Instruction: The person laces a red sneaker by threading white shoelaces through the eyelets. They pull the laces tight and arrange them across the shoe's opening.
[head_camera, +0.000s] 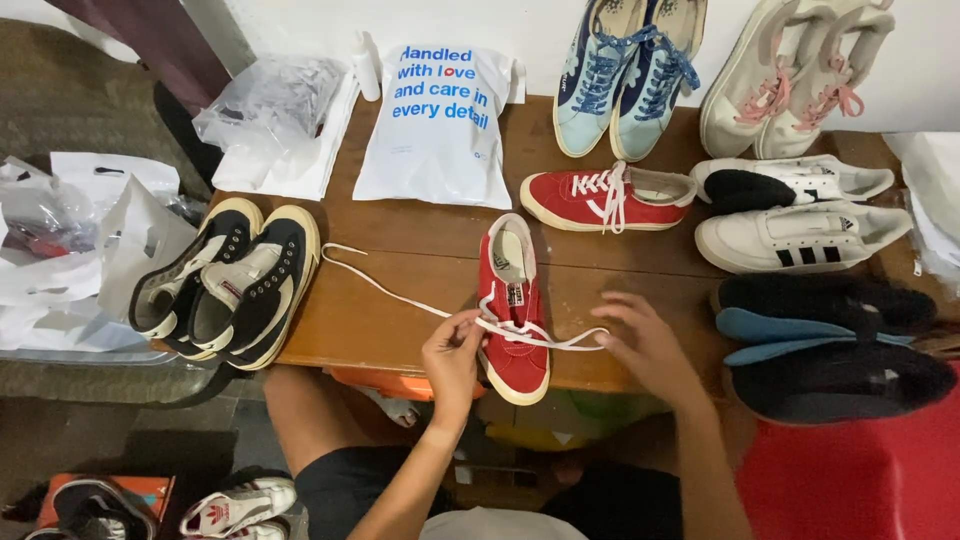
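A: Widest first: brown wooden tabletop (400, 300), seen from above, w/ shoes along its edges & a white wall behind.

B: Next largest?

A: White plastic mailer bag (440, 125) w/ blue print, lying flat at the back, centre. Left of it, clear crumpled plastic bags (270, 105). Then the pairs: black-and-cream sneakers (225, 280) at the left edge, light-blue sneakers (625, 75) & white sneakers w/ pink laces (790, 75) leaning on the wall, white sneakers w/ black stripes (800, 210) on the right, dark slippers (830, 345) at the right front.

B: And the red ones?

A: One red sneaker (610, 198) lies on its side behind centre. The other red sneaker (512, 310) stands at the front edge, toe toward the person, between the two hands.

B: The hands?

A: Left hand (452, 358) pinches the white lace (400, 290), just beside the shoe; the lace's loose end trails left across the wood toward the black-and-cream pair. Right hand (648, 340) is released, fingers spread flat, fingertips near the lace loop at the shoe's right side; contact can't be told.
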